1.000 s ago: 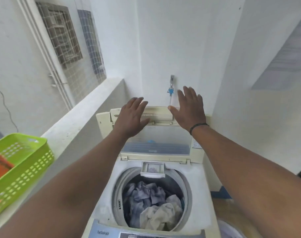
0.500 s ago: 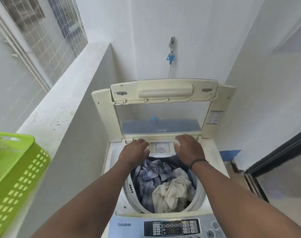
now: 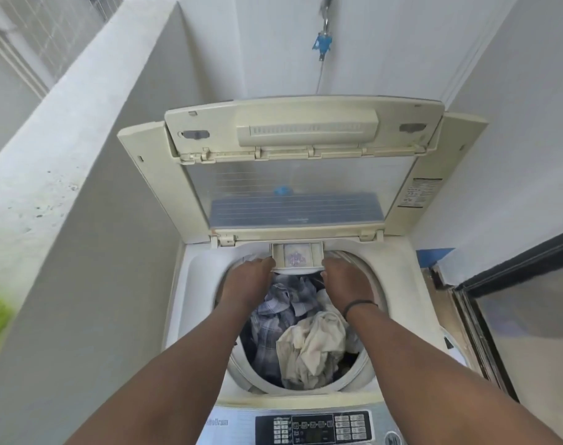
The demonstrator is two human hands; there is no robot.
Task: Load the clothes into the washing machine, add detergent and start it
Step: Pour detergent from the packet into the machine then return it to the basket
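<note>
Both hands had dropped from the raised lid [image 3: 302,175] to the detergent drawer.

Below the open lid, the washing machine [image 3: 402,284] held clothes [image 3: 302,335] in its drum. Left hand [image 3: 251,281] and right hand [image 3: 346,281] curled against opposite ends of the detergent drawer [image 3: 297,255], equally near; its long axis ran left-right, directly ahead of the knuckles; a firm grasp couldn't be confirmed.

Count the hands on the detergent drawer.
2. The left hand grips the left end of the detergent drawer, the right hand its right end, above the clothes. None looks hidden.
</note>
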